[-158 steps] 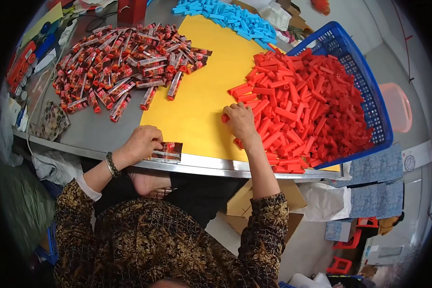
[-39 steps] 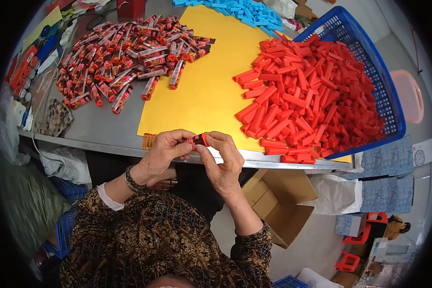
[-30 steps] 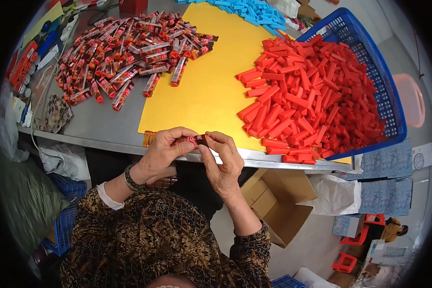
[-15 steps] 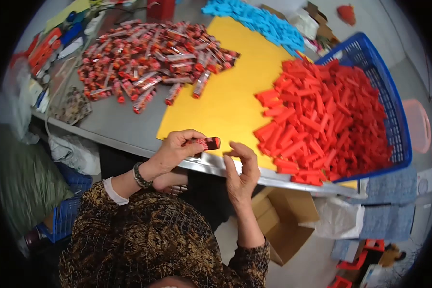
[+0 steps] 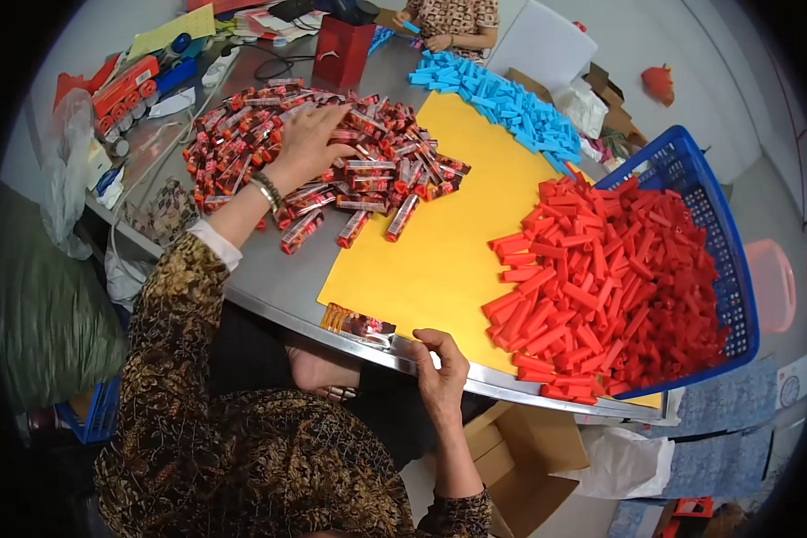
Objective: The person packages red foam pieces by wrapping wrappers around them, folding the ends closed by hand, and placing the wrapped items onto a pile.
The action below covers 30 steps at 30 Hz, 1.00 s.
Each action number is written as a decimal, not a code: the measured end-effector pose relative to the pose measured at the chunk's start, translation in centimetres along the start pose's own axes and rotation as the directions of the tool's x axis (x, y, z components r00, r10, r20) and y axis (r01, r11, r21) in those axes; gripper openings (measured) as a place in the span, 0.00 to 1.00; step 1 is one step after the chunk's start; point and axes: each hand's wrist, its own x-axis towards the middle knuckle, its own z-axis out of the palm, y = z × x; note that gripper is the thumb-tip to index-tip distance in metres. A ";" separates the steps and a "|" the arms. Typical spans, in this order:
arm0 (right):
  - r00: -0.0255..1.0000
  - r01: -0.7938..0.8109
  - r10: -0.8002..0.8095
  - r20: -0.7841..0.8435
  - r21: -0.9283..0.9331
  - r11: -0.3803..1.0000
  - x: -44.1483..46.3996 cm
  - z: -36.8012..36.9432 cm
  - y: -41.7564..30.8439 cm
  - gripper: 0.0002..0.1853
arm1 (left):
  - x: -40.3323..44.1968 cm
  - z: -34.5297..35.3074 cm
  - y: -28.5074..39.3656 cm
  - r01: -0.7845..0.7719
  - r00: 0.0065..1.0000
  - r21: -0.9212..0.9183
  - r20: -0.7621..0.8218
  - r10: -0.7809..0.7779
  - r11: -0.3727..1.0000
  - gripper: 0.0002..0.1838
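Note:
My left hand (image 5: 312,145) is over the pile of dark red wrapped pieces (image 5: 233,157) at the back left, its fingers spread and nothing gripped between them. Near the table's front edge, my right hand (image 5: 440,368) has its thumb and forefinger apart with nothing between them. Just left of it, flat printed wrappers (image 5: 359,325) lie at the front edge of the yellow sheet (image 5: 448,242). A large heap of red three-sided tubes (image 5: 601,278) lies to the right, spilling out of a blue basket (image 5: 731,242).
Light blue pieces (image 5: 502,99) are heaped at the back, where a co-worker's hand (image 5: 439,42) shows. A dark red box (image 5: 342,52) stands behind the wrapped pieces. Tools and a cable lie at the back left. Below the table edge is an open cardboard box (image 5: 524,457).
The wrapped piece has left my left hand, which has moved from the front edge up to the pile. My right hand has stayed near the edge. The view has tilted up, showing a co-worker.

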 end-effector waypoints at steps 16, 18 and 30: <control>0.980 0.155 -0.174 0.101 -0.928 0.338 6.9 -9.9 4.5 0.16 | -13.7 -2.7 12.8 0.128 0.704 -0.427 0.675 0.221 0.895 0.13; 0.988 0.153 -0.058 0.142 -0.945 0.290 7.6 -9.9 4.8 0.19 | -13.5 -2.3 12.9 0.232 0.684 -0.424 0.711 0.162 0.876 0.11; 0.901 0.428 -0.038 0.432 -0.872 0.237 10.9 -10.6 6.2 0.04 | -13.6 -1.4 12.4 0.180 0.771 -0.431 0.620 0.145 0.884 0.06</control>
